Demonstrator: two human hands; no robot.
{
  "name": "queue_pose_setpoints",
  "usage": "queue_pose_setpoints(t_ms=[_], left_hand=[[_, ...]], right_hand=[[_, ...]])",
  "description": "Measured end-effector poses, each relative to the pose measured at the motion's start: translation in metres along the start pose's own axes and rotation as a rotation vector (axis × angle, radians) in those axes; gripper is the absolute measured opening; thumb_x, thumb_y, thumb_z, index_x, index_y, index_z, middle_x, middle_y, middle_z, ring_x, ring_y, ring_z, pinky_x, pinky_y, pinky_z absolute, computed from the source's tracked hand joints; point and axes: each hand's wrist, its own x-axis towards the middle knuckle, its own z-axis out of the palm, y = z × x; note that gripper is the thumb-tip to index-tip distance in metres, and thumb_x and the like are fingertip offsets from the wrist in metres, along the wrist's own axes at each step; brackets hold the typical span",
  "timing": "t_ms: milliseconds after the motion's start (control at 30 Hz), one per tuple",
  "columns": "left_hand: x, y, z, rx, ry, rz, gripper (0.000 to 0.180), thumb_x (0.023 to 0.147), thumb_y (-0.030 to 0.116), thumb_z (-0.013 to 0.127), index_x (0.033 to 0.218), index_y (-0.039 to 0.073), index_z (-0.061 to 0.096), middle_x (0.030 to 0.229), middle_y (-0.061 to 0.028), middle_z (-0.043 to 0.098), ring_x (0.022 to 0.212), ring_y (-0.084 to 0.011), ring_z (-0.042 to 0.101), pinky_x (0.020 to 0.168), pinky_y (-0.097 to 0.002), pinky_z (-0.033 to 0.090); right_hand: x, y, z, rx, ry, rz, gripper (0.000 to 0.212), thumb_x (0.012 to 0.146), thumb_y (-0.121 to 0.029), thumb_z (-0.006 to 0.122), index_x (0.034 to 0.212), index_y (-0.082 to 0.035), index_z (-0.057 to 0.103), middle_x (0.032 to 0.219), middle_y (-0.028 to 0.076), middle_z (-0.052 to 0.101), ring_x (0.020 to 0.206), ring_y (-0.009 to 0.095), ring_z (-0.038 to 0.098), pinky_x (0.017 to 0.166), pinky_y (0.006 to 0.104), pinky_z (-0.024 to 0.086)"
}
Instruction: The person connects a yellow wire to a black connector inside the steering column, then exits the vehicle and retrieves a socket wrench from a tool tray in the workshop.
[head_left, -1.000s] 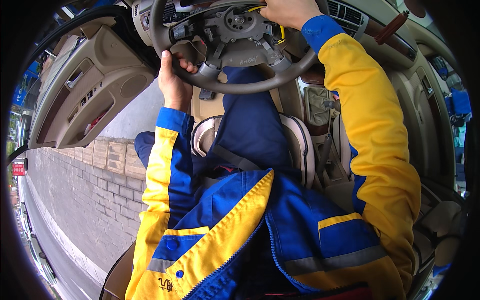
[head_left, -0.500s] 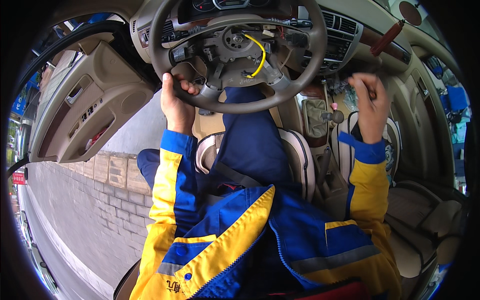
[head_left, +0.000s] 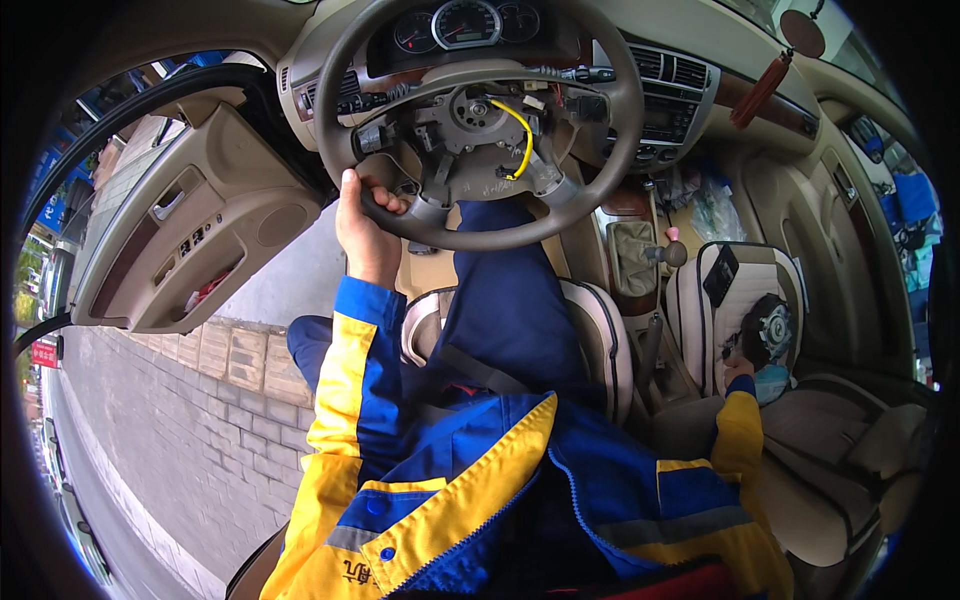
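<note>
My left hand (head_left: 370, 225) is wrapped round the lower left rim of the steering wheel (head_left: 600, 205), thumb up along the outer edge. The wheel's middle is uncovered, showing its metal hub (head_left: 478, 112) and a loose yellow cable (head_left: 527, 140) that hangs below it. Off to the right, my right hand (head_left: 739, 370) is down on the passenger seat (head_left: 705, 325), fingers curled. It is right beside a round black part with a silvery centre (head_left: 773, 325). Something dark shows at its fingertips, too small to name. A light blue cloth-like thing (head_left: 771, 384) lies by the wrist.
A black phone-like slab (head_left: 720, 275) lies on the passenger seat. Between the seats stand the gear lever (head_left: 672, 253) and handbrake (head_left: 652, 345). Clear plastic bags (head_left: 716, 208) fill the passenger footwell. The driver's door (head_left: 205, 215) hangs open at the left. A red tassel (head_left: 760, 92) dangles at the right.
My right hand has dropped from the air beside the dashboard to the passenger seat, next to the round black part. My left hand still grips the wheel. The view has shifted slightly.
</note>
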Motion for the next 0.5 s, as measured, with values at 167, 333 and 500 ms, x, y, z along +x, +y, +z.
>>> queue_pose_setpoints(t_ms=[167, 333, 500], left_hand=[[0.0, 0.0, 0.0, 0.007, 0.012, -0.002, 0.04, 0.1, 0.045, 0.065, 0.096, 0.006, 0.059, 0.07, -0.0023, 0.051, 0.067, -0.0171, 0.05, 0.067, -0.0329, 0.043], [0.0, 0.0, -0.002, 0.004, 0.0, 0.018, 0.039, 0.102, 0.043, 0.064, 0.096, 0.005, 0.059, 0.07, -0.0024, 0.051, 0.066, -0.0166, 0.05, 0.066, -0.0325, 0.044], [0.002, -0.002, -0.004, -0.03, -0.013, 0.029, 0.036, 0.101, 0.041, 0.066, 0.098, 0.006, 0.059, 0.069, -0.0024, 0.053, 0.064, -0.0161, 0.053, 0.062, -0.0326, 0.046]], right_hand=[[-0.019, -0.031, -0.006, -0.055, 0.063, 0.035, 0.026, 0.092, -0.008, 0.063, 0.115, -0.01, 0.073, 0.115, 0.02, 0.073, 0.109, 0.04, 0.068, 0.099, 0.0447, 0.054], [-0.044, -0.07, -0.029, -0.196, 0.281, -0.02, 0.024, 0.09, -0.01, 0.068, 0.114, -0.008, 0.072, 0.112, 0.021, 0.069, 0.111, 0.038, 0.066, 0.1, 0.0438, 0.053], [-0.076, -0.148, -0.043, 0.237, 0.372, -0.459, 0.021, 0.089, -0.006, 0.069, 0.11, -0.005, 0.073, 0.11, 0.015, 0.07, 0.104, 0.033, 0.068, 0.093, 0.0415, 0.054]])
